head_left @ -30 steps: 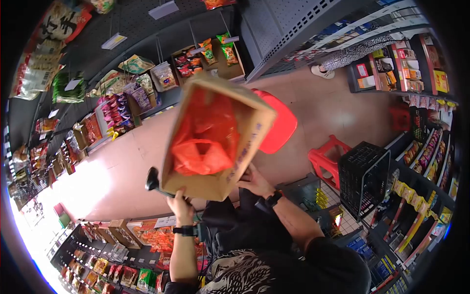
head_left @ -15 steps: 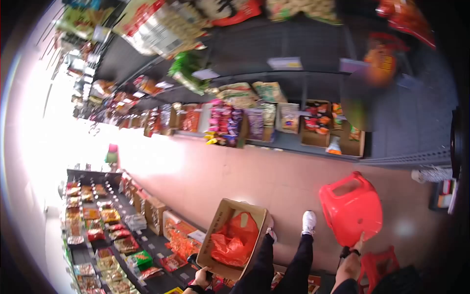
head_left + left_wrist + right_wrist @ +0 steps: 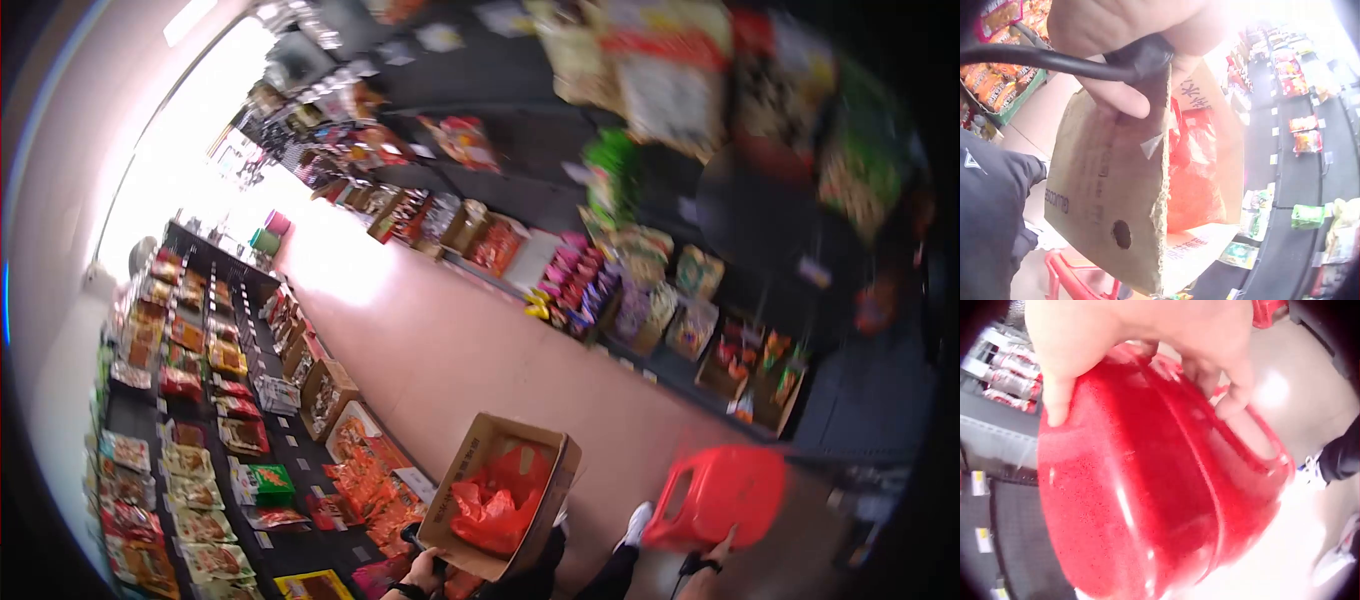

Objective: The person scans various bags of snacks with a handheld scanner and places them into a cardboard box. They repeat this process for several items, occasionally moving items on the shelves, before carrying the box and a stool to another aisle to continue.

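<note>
My left hand (image 3: pixel 428 568) grips the rim of an open cardboard box (image 3: pixel 455 490), with a red plastic bag (image 3: pixel 508 505) lying inside. In the left wrist view, fingers and thumb straddle the box wall. Under that hand runs a thin black rod or cable with a thicker black end (image 3: pixel 1141 57), held along with the rim; its kind cannot be told. To the right, my right hand (image 3: pixel 715 556) holds a red plastic stool (image 3: pixel 728 490). The right wrist view shows its thumb over one side of the stool (image 3: pixel 1147 487) and its fingers curled over another edge, near a slot.
Low shelves of packaged snacks (image 3: pixel 205 460) run along the left, with cartons (image 3: pixel 325 395) at their foot. Taller shelves with hanging bags (image 3: pixel 665 85) line the other side. Between them lies a tiled aisle floor (image 3: pixel 430 340). Another red stool (image 3: pixel 1075 275) stands below the box.
At first both hands were at the box; then the right hand left it and took the stool. The head view has swung toward the bright end of the aisle. The left hand kept the box.
</note>
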Tool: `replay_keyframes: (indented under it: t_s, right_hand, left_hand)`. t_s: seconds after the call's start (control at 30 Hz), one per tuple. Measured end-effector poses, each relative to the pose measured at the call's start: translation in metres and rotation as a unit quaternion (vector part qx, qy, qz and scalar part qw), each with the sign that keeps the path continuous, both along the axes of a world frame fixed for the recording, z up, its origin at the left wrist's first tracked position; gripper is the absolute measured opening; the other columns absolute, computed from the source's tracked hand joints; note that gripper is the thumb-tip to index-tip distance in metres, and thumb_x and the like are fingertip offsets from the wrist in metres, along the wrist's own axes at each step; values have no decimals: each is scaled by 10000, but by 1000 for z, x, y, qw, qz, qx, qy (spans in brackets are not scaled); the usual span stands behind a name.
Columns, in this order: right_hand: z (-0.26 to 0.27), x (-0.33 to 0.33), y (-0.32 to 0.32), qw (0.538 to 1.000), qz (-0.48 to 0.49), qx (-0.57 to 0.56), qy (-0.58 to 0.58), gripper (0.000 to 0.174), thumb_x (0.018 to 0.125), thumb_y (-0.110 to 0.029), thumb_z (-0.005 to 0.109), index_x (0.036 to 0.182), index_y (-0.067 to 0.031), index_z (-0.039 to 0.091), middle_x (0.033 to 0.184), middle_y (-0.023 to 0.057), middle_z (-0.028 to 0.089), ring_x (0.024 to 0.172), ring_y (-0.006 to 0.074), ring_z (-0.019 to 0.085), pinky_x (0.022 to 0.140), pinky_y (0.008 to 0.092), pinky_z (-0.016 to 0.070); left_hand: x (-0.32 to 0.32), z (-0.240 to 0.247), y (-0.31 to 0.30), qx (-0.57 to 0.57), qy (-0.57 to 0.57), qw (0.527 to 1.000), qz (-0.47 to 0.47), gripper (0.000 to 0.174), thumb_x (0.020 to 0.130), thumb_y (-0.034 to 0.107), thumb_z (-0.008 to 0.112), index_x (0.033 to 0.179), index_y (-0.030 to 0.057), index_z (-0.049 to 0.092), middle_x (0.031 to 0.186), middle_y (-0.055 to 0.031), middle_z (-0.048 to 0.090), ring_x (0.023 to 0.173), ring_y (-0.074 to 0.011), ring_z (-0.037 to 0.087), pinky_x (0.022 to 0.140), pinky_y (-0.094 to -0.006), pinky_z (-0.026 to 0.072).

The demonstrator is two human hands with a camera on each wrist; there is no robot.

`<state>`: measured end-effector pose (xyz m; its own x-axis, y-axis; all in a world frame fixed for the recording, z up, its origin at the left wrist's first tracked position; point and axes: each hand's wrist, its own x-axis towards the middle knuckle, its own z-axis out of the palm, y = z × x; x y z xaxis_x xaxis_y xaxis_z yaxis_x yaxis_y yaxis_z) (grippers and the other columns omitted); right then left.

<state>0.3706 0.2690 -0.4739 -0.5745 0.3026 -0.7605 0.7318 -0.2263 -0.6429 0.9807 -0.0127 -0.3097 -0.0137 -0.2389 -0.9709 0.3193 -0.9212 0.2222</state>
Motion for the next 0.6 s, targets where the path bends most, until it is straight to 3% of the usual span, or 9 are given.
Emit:
replay_keyframes:
  t_s: [0.03,0.07,0.1,0.13,0.3,0.33,0.43,0.53,0.6]
  right_hand:
    - [-1,5,4,992,39,-104,-54,942,628,-628,744,1335,-86,436,1227,116,589,1034,346,601,825,469,503]
    - [20,19,-12,994,88,-59,-25,948,628,-621,747,1339,-82,428,1234,121,582,1046,348,592,836,468,496]
    - [49,31,-41,992,127,19,-2,953,628,-614,751,1342,-78,419,1241,125,575,1057,349,584,848,467,489]
    - [87,47,-72,981,166,95,11,959,627,-607,754,1346,-73,411,1248,130,568,1069,350,575,859,466,482]
    - [203,102,-186,871,338,344,94,988,627,-571,771,1365,-51,371,1284,155,532,1128,357,530,917,460,446]
    - [219,111,-204,849,356,375,111,995,627,-564,775,1369,-47,362,1291,160,525,1140,358,521,929,459,439]
    - [234,129,-242,796,400,426,157,1014,626,-543,785,1381,-34,338,1312,174,504,1176,362,494,963,455,417]
    - [225,137,-271,751,448,445,195,1035,626,-522,795,1392,-21,314,1333,189,483,1211,366,468,998,452,395]
    - [213,144,-293,733,481,433,209,1049,625,-508,802,1400,-12,297,1347,198,469,1235,369,450,1021,449,381]
  left_hand:
    - [-1,9,-10,-27,25,999,34,348,829,167,535,1150,33,529,1105,-167,607,1024,-301,585,933,-456,456]
    - [-2,15,-19,-53,53,995,68,330,818,141,553,1126,24,540,1072,-157,618,987,-288,601,891,-441,485]
    - [-36,63,-30,-99,-64,990,76,245,845,284,565,824,45,615,760,-115,643,739,-287,633,621,-369,519]
    - [-19,68,-44,-90,-52,995,-8,210,844,257,568,842,50,606,788,-100,639,754,-280,628,625,-379,523]
    - [-12,137,-114,-179,-59,979,81,198,793,164,620,924,16,604,827,-116,634,715,-251,605,587,-397,510]
    - [-7,151,-128,-178,-63,977,99,259,781,75,604,1032,17,577,946,-115,639,857,-253,630,741,-394,526]
    - [8,165,-159,-203,-35,962,178,228,761,-7,606,979,57,583,894,-78,631,834,-229,619,702,-401,518]
    - [30,135,-183,-238,16,947,213,207,760,0,606,952,72,577,877,-54,623,807,-216,611,690,-379,511]
    - [27,163,-201,-223,22,940,258,212,761,14,607,958,85,570,879,-56,620,789,-211,613,648,-362,502]
